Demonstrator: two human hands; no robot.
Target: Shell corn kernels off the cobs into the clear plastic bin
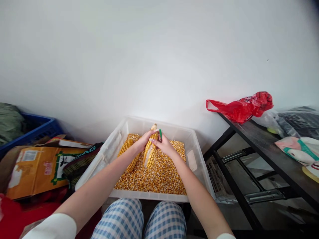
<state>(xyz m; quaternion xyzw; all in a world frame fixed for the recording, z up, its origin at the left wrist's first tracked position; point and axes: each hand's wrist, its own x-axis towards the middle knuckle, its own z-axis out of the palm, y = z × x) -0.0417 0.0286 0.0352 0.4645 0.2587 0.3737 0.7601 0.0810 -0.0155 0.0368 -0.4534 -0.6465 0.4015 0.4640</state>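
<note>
My left hand (pixel 146 139) grips the upper part of an ear of corn (pixel 150 155) that tilts above loose kernels. A pale strip without kernels runs along the ear. Close against the same ear, my right hand (pixel 164 145) is closed on a small green tool (pixel 160 133); only its green end sticks up past the fingers, and its tip is hidden. More ears of corn (pixel 126 147) lie to the left of my hands. Beneath them, loose corn kernels (pixel 159 179) cover the bottom of a clear plastic bin (pixel 196 142).
A black metal rack (pixel 269 149) stands on the right, with a red plastic bag (pixel 241 108) on it. To the left are an orange cardboard box (pixel 45 167) and a blue crate (pixel 42 124). The white wall (pixel 159 59) rises behind the bin. My checked-cloth knees are at its front edge.
</note>
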